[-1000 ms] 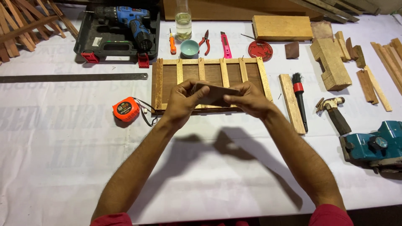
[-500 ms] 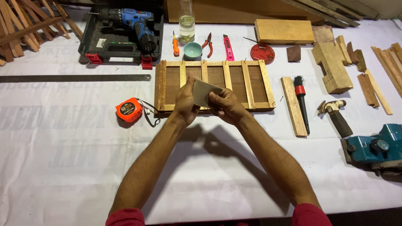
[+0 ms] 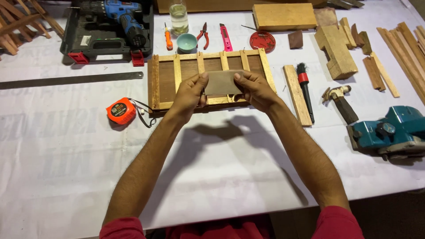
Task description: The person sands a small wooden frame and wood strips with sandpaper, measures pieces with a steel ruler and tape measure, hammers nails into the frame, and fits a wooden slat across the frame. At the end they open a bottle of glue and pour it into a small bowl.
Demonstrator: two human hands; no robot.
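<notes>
Both hands are raised over the table and share one thing: a flat, greyish-brown sheet of sandpaper (image 3: 222, 82), held level between them. The left hand (image 3: 190, 92) pinches its left edge, thumb on top and fingers curled under; the right hand (image 3: 256, 88) grips the right edge the same way. Neither hand is spread wide; each is closed on the sheet.

Directly under and just past the hands lies a wooden frame (image 3: 164, 80) with upright slats, flat on the white table cover (image 3: 66, 168). The sheet hides part of its middle slats.

To the left of the left hand, near the frame's lower corner, sits an orange tape measure (image 3: 120, 110) with a round label on its face and a dark loop. Farther left a long steel ruler (image 3: 71, 80) lies across the cover.

To the right of the right hand, close by, a wooden strip (image 3: 297, 94) and a black brush with a red collar (image 3: 304, 90) lie side by side; beyond them a hammer (image 3: 340, 102), then a teal power planer (image 3: 392, 132) at the table's edge.

Beyond the frame stand a small teal bowl (image 3: 187, 43), an orange screwdriver (image 3: 168, 40), red pliers (image 3: 204, 33), a pink knife (image 3: 226, 37) and a red round lid (image 3: 262, 41). Farthest off, a blue drill (image 3: 119, 15) rests in its black case, with a clear jar (image 3: 178, 17) and a wooden block (image 3: 284, 16) to its right.
</notes>
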